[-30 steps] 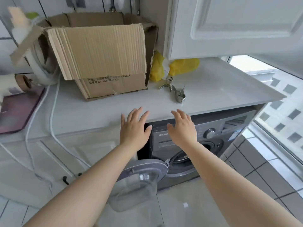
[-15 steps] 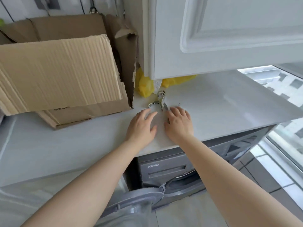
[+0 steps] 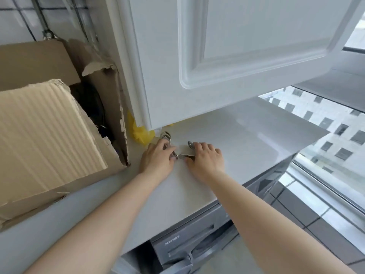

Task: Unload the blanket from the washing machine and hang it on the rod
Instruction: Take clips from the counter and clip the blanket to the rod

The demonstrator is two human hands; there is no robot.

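Metal clips, half hidden, in the grip of left hand and right hand.

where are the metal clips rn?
Head view, centre: the two metal clips lie on the white countertop below the cabinet door, right of the cardboard box; the left hand and right hand each grasp one.

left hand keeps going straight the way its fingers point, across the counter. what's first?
The metal clip already under the left hand; beyond it probably the yellow bag at the cabinet base. Depth is unclear.
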